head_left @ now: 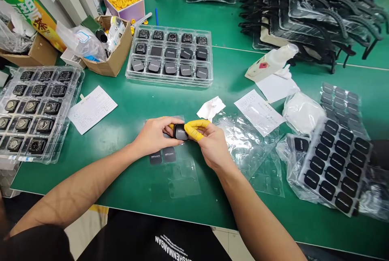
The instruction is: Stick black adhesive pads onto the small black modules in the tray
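Note:
Between both hands is a square black watch case [181, 133], its dark face with pale lettering turned up. My left hand [152, 136] is closed around its left side, thumb along the near edge and a yellow cot on a finger. Yellow finger cots also cover the thumb and forefinger of my right hand [211, 142], which pinch the case at its right edge. Just below lies a clear film sheet [184, 178] bearing dark lettered stickers [169, 154]; the hands partly hide its upper part.
A clear tray [168, 80] of watch cases stands behind the hands, another tray [56, 147] at left. To the right are crumpled clear plastic [243, 139], a sticker sheet [337, 163], paper slips [258, 111] and a white bottle [270, 63]. Strapped trays [279, 26] are stacked at back right.

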`<state>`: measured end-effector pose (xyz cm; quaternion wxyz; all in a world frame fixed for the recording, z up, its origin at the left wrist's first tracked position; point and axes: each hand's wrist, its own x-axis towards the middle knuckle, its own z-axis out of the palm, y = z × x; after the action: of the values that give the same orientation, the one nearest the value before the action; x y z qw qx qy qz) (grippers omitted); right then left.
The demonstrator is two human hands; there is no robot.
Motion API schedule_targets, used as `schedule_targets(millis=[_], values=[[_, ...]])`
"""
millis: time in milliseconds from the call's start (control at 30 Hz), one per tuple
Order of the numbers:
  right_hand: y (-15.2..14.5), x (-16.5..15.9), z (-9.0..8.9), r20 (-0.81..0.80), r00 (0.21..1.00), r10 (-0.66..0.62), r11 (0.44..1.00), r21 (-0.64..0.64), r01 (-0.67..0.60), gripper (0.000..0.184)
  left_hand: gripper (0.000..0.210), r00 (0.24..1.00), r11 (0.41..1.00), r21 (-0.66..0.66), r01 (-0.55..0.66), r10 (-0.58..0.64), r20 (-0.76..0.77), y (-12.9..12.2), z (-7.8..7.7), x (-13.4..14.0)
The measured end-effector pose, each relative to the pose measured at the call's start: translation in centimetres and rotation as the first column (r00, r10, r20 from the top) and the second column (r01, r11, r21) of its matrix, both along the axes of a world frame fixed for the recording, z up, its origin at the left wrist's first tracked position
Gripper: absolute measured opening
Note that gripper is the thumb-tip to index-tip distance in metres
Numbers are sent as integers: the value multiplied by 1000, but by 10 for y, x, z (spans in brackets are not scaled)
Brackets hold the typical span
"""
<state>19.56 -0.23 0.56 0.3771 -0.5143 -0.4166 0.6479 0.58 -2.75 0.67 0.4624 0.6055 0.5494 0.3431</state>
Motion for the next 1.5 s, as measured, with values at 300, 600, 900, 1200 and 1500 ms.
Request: schedule_targets(millis=[300,600,900,1200,1500], values=[[-2,-3,-1,14,999,-29,999,24,29,42,53,999,1000,14,12,-12,-49,0,-1,0],[-2,-3,1,15,999,-29,999,15,29,43,52,998,999,28,16,-14,-55,0,-1,-1],[-6,5,-8,289,957,6,960,265,-86,49,53,1000,999,-29,-14,15,25,0,0,-1],[-8,24,-4,859,436,-270,432,513,-742,56,58,976,974,-223,-34,80,200,-1,3,-3],[15,31,2,783,505,-364,403,621,-672,47,61,909,927,-369,-71,213,359,4,9,-4]])
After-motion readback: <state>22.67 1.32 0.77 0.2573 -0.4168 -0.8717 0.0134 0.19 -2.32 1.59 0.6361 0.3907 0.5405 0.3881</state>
